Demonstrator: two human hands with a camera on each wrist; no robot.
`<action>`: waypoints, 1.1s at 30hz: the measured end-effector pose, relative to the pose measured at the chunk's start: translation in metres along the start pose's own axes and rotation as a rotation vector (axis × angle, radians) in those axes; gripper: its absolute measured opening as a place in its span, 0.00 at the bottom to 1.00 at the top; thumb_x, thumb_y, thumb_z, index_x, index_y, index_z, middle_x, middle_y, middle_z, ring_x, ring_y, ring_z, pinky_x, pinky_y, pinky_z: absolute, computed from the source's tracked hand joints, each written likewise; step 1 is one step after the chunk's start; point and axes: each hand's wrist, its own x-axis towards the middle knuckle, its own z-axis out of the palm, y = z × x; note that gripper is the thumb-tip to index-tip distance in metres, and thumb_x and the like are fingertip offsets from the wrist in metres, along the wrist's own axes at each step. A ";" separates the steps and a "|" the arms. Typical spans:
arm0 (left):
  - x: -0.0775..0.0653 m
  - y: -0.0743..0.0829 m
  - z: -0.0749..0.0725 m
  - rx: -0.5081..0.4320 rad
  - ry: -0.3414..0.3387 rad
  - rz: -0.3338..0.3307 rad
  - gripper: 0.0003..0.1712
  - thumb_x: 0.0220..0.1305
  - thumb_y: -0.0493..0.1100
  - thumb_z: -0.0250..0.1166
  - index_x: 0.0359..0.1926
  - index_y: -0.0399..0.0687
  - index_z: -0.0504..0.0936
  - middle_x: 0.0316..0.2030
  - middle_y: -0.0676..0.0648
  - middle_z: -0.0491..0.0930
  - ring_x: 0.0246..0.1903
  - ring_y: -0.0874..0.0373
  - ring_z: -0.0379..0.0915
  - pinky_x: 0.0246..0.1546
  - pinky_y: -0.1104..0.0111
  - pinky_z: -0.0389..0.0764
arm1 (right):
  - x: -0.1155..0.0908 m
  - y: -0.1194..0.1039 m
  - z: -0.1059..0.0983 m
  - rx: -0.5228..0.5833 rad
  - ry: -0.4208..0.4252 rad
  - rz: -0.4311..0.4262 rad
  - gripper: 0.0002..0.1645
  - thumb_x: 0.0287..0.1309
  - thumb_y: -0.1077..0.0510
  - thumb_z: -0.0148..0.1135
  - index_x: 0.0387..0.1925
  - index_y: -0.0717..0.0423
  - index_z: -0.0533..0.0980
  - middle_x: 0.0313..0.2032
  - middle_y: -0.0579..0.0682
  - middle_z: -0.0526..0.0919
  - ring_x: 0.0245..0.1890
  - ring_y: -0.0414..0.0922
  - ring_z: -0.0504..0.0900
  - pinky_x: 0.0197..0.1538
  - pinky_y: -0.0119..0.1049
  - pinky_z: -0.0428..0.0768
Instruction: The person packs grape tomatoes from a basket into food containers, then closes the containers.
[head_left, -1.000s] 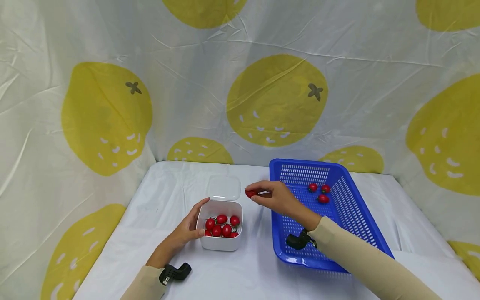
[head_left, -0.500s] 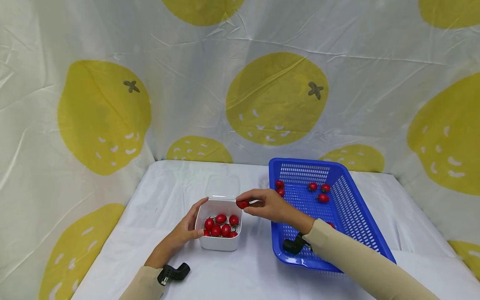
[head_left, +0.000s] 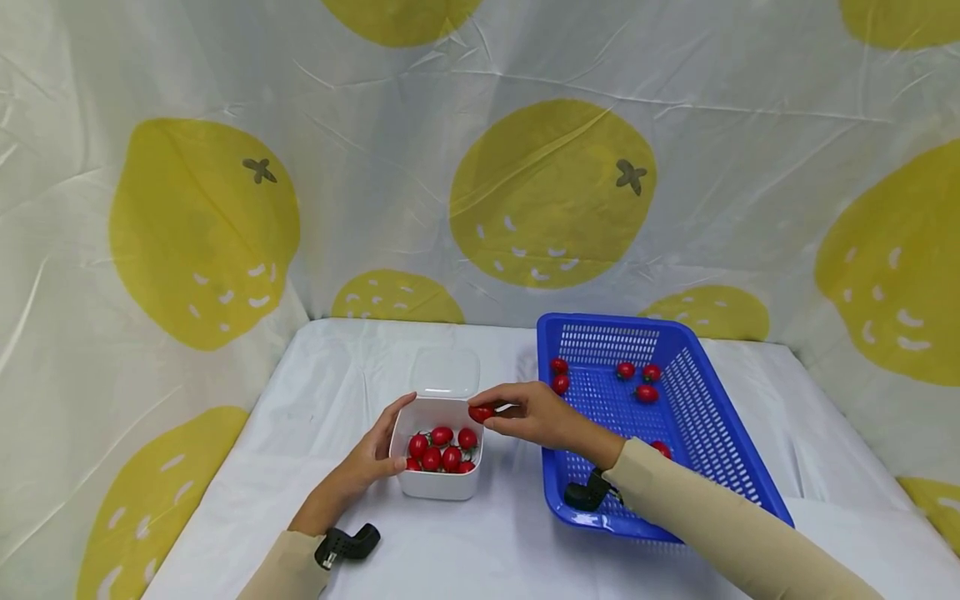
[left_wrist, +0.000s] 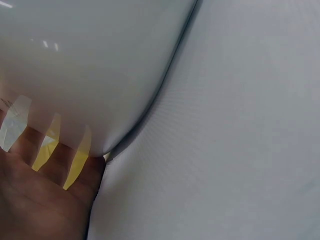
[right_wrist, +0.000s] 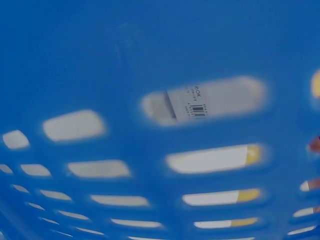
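My left hand [head_left: 372,457] grips a white square container [head_left: 438,488] by its left side, thumb on the near rim. In the left wrist view, the fingers of that hand [left_wrist: 42,195] lie against the container's smooth wall [left_wrist: 105,70]. Several cherry tomatoes [head_left: 442,436] lie inside the container. Between thumb and fingertips my right hand [head_left: 534,414] pinches a cherry tomato [head_left: 480,413] at the container's right rim. More tomatoes [head_left: 647,393] are spread in a blue plastic basket [head_left: 552,475], which my right forearm crosses. The right wrist view shows mostly the basket's slotted wall [right_wrist: 150,55].
A clear lid [head_left: 446,372] lies flat just behind the container. White cloth [head_left: 337,358] covers the table, and a curtain with printed lemons [head_left: 555,196] hangs behind it. Through a basket slot, a printed label [right_wrist: 196,102] shows in the right wrist view.
My right hand has carried the tomato left and a little nearer, from beside the basket to the container's right rim. The left hand stays on the container.
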 end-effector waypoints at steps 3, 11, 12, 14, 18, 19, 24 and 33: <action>0.001 0.000 0.000 0.000 -0.003 0.003 0.51 0.59 0.42 0.64 0.76 0.50 0.43 0.70 0.33 0.50 0.67 0.39 0.49 0.62 0.66 0.66 | 0.000 0.000 -0.001 -0.015 -0.008 -0.008 0.21 0.60 0.59 0.66 0.55 0.54 0.79 0.50 0.46 0.83 0.49 0.42 0.81 0.47 0.33 0.80; 0.001 0.000 0.000 0.009 0.000 0.018 0.51 0.59 0.42 0.64 0.76 0.48 0.43 0.70 0.32 0.50 0.66 0.41 0.51 0.62 0.65 0.66 | 0.002 0.001 0.000 -0.034 -0.050 -0.027 0.24 0.59 0.61 0.65 0.58 0.57 0.77 0.52 0.47 0.82 0.51 0.42 0.80 0.49 0.32 0.79; 0.001 0.000 0.000 0.007 -0.001 0.020 0.51 0.59 0.43 0.65 0.76 0.48 0.43 0.69 0.32 0.50 0.66 0.40 0.51 0.62 0.64 0.66 | 0.002 0.000 0.001 -0.037 -0.051 -0.028 0.24 0.59 0.61 0.65 0.58 0.56 0.76 0.52 0.47 0.82 0.51 0.42 0.80 0.49 0.32 0.79; 0.001 0.001 0.001 0.004 0.000 0.018 0.52 0.59 0.46 0.65 0.76 0.48 0.43 0.69 0.31 0.50 0.66 0.40 0.50 0.62 0.64 0.66 | 0.002 0.000 0.001 -0.035 -0.053 -0.026 0.25 0.59 0.61 0.65 0.59 0.55 0.76 0.53 0.47 0.82 0.51 0.44 0.81 0.49 0.33 0.79; 0.000 0.003 0.002 -0.012 0.001 0.005 0.52 0.59 0.44 0.65 0.76 0.48 0.43 0.69 0.31 0.50 0.66 0.40 0.52 0.62 0.64 0.67 | 0.000 0.002 0.001 -0.033 -0.047 -0.022 0.25 0.60 0.61 0.65 0.60 0.53 0.76 0.53 0.48 0.81 0.51 0.48 0.82 0.49 0.33 0.80; 0.000 0.004 0.002 -0.013 0.002 0.000 0.51 0.59 0.44 0.65 0.76 0.49 0.43 0.69 0.32 0.51 0.66 0.40 0.52 0.62 0.64 0.67 | 0.000 0.003 0.001 -0.030 -0.046 -0.025 0.25 0.60 0.62 0.65 0.60 0.53 0.76 0.53 0.48 0.81 0.51 0.49 0.81 0.49 0.33 0.80; 0.000 0.003 0.003 -0.012 0.000 0.002 0.51 0.59 0.44 0.65 0.76 0.49 0.43 0.69 0.31 0.50 0.66 0.39 0.52 0.61 0.64 0.67 | -0.001 0.003 0.002 -0.025 -0.046 -0.035 0.24 0.60 0.61 0.65 0.59 0.54 0.76 0.53 0.48 0.81 0.51 0.51 0.81 0.49 0.33 0.80; 0.000 0.000 0.001 -0.001 -0.007 0.011 0.51 0.60 0.43 0.64 0.76 0.49 0.43 0.69 0.31 0.50 0.66 0.39 0.51 0.62 0.63 0.67 | -0.001 0.004 0.002 -0.032 -0.047 -0.029 0.25 0.60 0.60 0.65 0.59 0.56 0.76 0.53 0.48 0.81 0.51 0.49 0.81 0.49 0.34 0.80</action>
